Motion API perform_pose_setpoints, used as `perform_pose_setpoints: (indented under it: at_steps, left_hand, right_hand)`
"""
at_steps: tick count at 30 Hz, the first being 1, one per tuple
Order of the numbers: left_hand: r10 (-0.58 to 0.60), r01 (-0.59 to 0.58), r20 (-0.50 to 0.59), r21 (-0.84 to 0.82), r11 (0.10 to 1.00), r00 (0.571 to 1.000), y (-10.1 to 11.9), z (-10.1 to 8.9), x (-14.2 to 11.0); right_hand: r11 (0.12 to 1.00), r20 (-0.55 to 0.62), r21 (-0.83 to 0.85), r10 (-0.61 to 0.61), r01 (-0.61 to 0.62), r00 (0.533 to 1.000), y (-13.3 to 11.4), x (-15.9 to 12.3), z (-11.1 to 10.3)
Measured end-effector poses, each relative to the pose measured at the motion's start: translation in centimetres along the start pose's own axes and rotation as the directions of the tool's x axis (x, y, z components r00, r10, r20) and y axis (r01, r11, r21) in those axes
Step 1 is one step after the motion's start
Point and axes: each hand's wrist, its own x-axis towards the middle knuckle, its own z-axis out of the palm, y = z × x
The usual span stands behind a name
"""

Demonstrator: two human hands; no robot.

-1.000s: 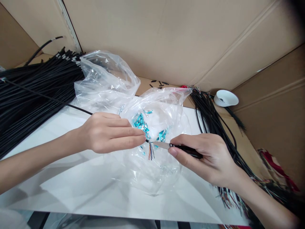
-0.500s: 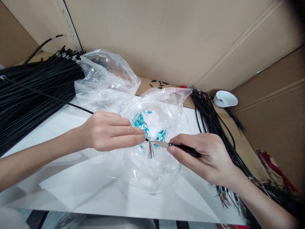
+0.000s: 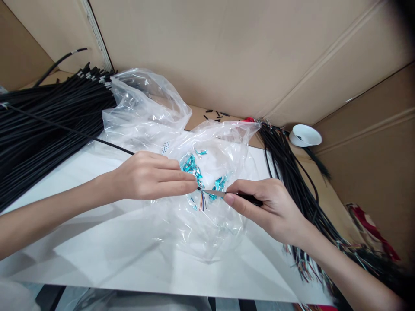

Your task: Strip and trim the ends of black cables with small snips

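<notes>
Closed around a black cable (image 3: 110, 144), my left hand (image 3: 158, 176) has the cable's stripped end showing just past its fingertips. Several thin coloured wires (image 3: 202, 202) fan downward from that end. My right hand (image 3: 269, 207) grips a small knife (image 3: 249, 198) by its dark handle. The blade points left, its tip at the cable end where the wires come out; whether it touches them I cannot tell. Beneath both hands lies a clear plastic bag (image 3: 194, 237) with bits of shiny blue foil (image 3: 191, 166) on it.
A thick pile of black cables (image 3: 55, 125) lies at left. At right is a bundle of cables (image 3: 285, 160) with bared wire ends, beside a white bowl (image 3: 305, 135). Small black pieces (image 3: 218, 115) lie at the back. Cardboard walls (image 3: 227, 52) enclose the white work surface (image 3: 129, 259).
My right hand and the knife have shifted slightly left, bringing the blade closer to my left fingertips. My left hand still holds the cable in nearly the same place.
</notes>
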Motion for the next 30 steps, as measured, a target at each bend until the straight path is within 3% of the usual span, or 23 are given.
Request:
perform_pose_setpoints:
  at_steps: [5, 9, 14, 18, 21, 24, 26, 28, 30]
  left_hand:
    - [0.033, -0.033, -0.037, -0.015, 0.999, 0.999, -0.5, 0.5, -0.3]
    - [-0.019, 0.019, -0.003, -0.019, 1.000, 1.000, -0.6, 0.6, -0.2]
    - [0.053, -0.056, -0.077, -0.042, 0.998, 0.996, -1.0, 0.9, 0.0]
    - [0.013, -0.014, -0.024, -0.045, 0.999, 1.000, -1.2, 1.3, -0.3]
    - [-0.029, 0.029, 0.000, -0.050, 0.998, 1.000, -1.2, 1.4, -0.4]
    - [0.026, -0.030, -0.078, -0.048, 0.998, 0.997, -1.1, 1.3, -0.3]
    - [0.106, -0.112, -0.162, -0.026, 0.993, 0.981, -1.0, 1.2, -0.1]
    - [0.162, -0.167, -0.218, -0.005, 0.986, 0.962, -0.8, 1.0, 0.0]
    - [0.165, -0.172, -0.228, -0.010, 0.985, 0.959, -0.8, 0.8, -0.1]
  right_hand:
    - [0.999, 0.011, 0.039, 0.033, -0.034, 0.999, 0.3, -0.2, 0.0]
    - [0.996, -0.006, 0.061, 0.062, -0.062, 0.998, 0.6, -0.6, 0.0]
    - [0.998, -0.046, 0.022, 0.061, -0.060, 0.997, 0.1, -0.7, -0.2]
    - [0.991, -0.194, -0.065, 0.103, -0.117, 0.976, 0.1, -0.7, -0.5]
    - [0.970, -0.438, -0.162, 0.094, -0.181, 0.894, 1.4, -1.4, -0.6]
    - [0.919, -0.637, -0.263, 0.064, -0.295, 0.768, 3.7, -2.5, -0.4]
    - [0.859, -0.691, -0.335, 0.054, -0.386, 0.721, 5.4, -3.3, -0.2]
    - [0.770, -0.683, -0.441, 0.045, -0.461, 0.729, 7.0, -3.9, 0.2]
    - [0.633, -0.631, -0.575, 0.059, -0.518, 0.773, 8.2, -4.4, 0.7]
